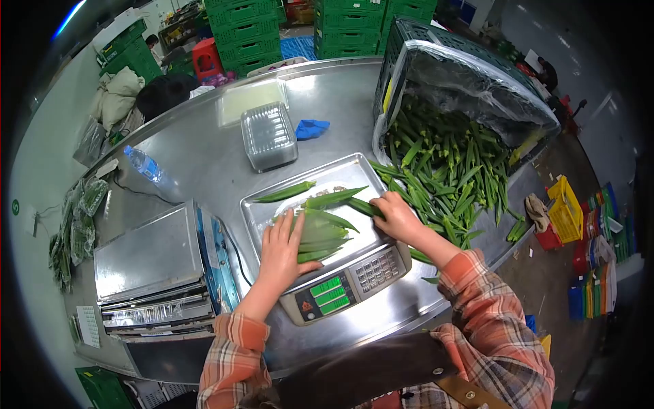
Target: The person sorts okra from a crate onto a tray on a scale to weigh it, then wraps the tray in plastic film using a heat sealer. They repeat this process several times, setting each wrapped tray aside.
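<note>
Okra (325,233) lies on the metal pan (257,225) of a scale (293,310), the pods side by side and pointing roughly left to right. The left hand (279,251) rests at their left ends, open, with its fingers straight and its thumb spread along the near side. At the right edge of the pan, the right hand (395,217) is closed on the right end of a single pod (364,206), whose other end reaches in toward the okra. Right of the right hand, a heap (456,167) of okra spills onto the desk (204,160) from a plastic-lined crate (477,54) tipped on its side. Beyond the pan stand clear trays (269,136), with a blue cloth (312,129) just right of them. A water bottle (143,163) lies far left, beyond a flat-topped machine (146,252). The scale's green display (332,295) faces the near side.
</note>
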`<action>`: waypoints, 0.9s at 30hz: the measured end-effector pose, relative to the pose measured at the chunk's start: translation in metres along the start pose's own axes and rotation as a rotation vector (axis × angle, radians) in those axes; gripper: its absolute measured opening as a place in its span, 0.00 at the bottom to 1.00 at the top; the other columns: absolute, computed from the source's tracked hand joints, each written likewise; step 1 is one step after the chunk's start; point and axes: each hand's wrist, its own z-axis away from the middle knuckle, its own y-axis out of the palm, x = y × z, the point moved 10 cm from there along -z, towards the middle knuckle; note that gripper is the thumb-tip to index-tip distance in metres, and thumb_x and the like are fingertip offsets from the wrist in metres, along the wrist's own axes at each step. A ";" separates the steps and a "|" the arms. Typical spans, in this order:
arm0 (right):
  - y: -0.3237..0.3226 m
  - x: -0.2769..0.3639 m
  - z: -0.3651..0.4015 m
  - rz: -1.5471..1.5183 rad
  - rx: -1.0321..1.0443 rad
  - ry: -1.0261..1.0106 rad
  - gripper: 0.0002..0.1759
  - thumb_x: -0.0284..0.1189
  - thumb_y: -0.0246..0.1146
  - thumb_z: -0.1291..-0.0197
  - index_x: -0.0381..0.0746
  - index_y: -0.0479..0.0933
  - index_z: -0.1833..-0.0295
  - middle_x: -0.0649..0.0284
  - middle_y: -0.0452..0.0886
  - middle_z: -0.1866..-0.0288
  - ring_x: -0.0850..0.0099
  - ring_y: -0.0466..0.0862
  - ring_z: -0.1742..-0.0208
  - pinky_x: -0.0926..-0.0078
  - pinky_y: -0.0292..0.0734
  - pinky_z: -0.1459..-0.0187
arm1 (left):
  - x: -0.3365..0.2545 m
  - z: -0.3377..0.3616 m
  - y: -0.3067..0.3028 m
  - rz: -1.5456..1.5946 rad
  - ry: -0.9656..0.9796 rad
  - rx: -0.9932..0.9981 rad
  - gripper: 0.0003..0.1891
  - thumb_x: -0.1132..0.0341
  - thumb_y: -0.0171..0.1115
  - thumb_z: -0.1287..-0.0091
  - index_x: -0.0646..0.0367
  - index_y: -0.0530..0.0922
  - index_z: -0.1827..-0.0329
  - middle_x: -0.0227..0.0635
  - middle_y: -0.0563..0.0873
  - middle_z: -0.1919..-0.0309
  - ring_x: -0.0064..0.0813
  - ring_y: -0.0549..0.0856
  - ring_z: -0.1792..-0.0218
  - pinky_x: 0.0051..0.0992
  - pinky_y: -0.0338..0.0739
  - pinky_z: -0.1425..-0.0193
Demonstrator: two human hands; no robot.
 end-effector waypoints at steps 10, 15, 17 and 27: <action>-0.045 0.009 -0.051 -0.185 -0.156 -0.010 0.24 0.27 0.62 0.53 0.34 0.73 0.47 0.51 0.73 0.58 0.56 0.78 0.56 0.64 0.75 0.54 | 0.035 -0.023 -0.012 0.122 -0.091 -0.079 0.46 0.53 0.70 0.48 0.59 0.57 0.28 0.49 0.62 0.31 0.48 0.61 0.30 0.51 0.51 0.29; 0.010 0.031 -0.065 -0.004 0.128 0.017 0.25 0.31 0.66 0.51 0.38 0.74 0.45 0.53 0.77 0.56 0.56 0.80 0.58 0.64 0.77 0.55 | 0.087 -0.070 -0.001 -0.006 -0.130 -0.058 0.30 0.70 0.62 0.44 0.59 0.67 0.36 0.47 0.75 0.45 0.47 0.71 0.40 0.44 0.65 0.37; -0.021 0.007 -0.048 -0.033 0.004 0.029 0.22 0.29 0.65 0.50 0.38 0.76 0.47 0.53 0.77 0.57 0.57 0.81 0.59 0.64 0.77 0.55 | 0.088 -0.074 0.015 0.094 -0.149 0.121 0.25 0.72 0.61 0.45 0.60 0.73 0.41 0.46 0.78 0.54 0.47 0.75 0.47 0.41 0.71 0.43; -0.037 0.099 0.024 -0.096 -0.060 -0.336 0.13 0.25 0.68 0.52 0.38 0.76 0.60 0.61 0.74 0.68 0.61 0.78 0.65 0.68 0.77 0.66 | 0.115 -0.076 0.036 0.273 -0.250 0.167 0.19 0.71 0.67 0.52 0.60 0.82 0.54 0.46 0.77 0.63 0.46 0.77 0.56 0.37 0.73 0.49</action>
